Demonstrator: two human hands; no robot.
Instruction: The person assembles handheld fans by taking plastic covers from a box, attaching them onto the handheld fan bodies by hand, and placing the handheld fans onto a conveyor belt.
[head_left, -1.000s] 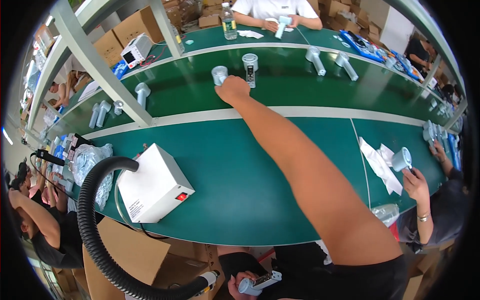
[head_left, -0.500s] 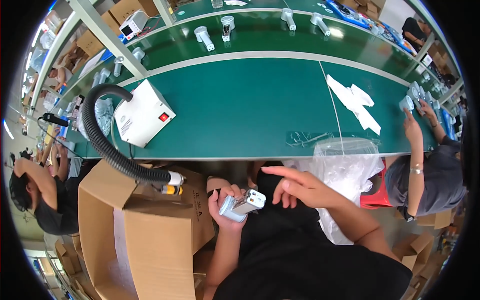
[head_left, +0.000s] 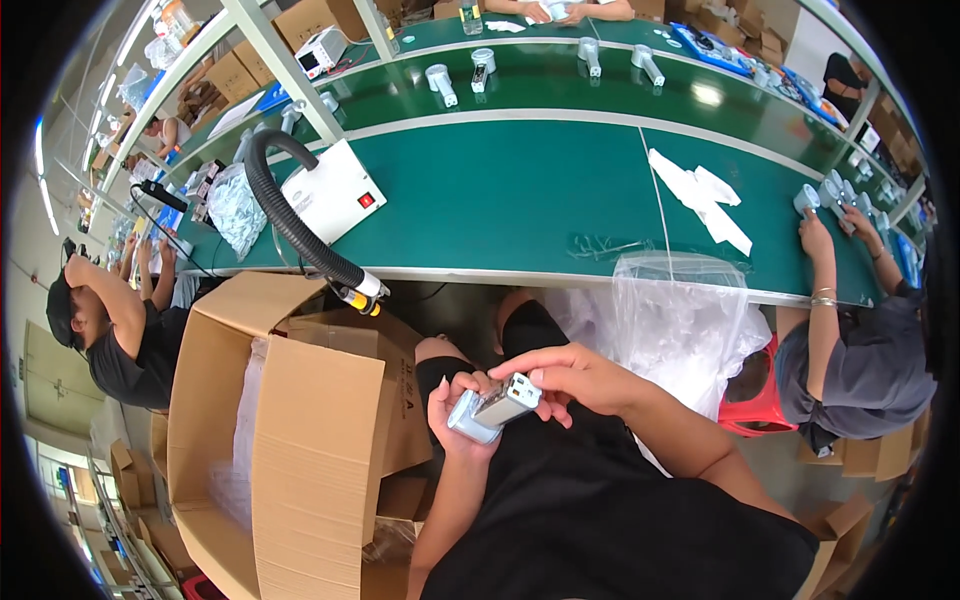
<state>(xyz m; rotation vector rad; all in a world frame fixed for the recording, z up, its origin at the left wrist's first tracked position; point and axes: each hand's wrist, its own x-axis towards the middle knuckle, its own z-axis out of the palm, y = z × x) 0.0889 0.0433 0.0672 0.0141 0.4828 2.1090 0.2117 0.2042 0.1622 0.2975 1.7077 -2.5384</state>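
Both your hands are now down at your lap, below the near edge of the green tabletop (head_left: 520, 190). A second ago your right arm was stretched far across it to the small grey cylindrical parts (head_left: 438, 80) on the far lane; half a second ago it was already back and closing in. Your left hand (head_left: 452, 405) cradles the small silver-grey, box-shaped handheld device (head_left: 492, 408) from below, fingers wrapped around its lower end. Your right hand (head_left: 580, 378) has come onto it, fingers pinching its upper end. Reading: reach finished, device now held two-handed over your black-clad lap. The open brown cardboard box (head_left: 300, 420) sits just to your left, the black corrugated hose (head_left: 290, 215) above it
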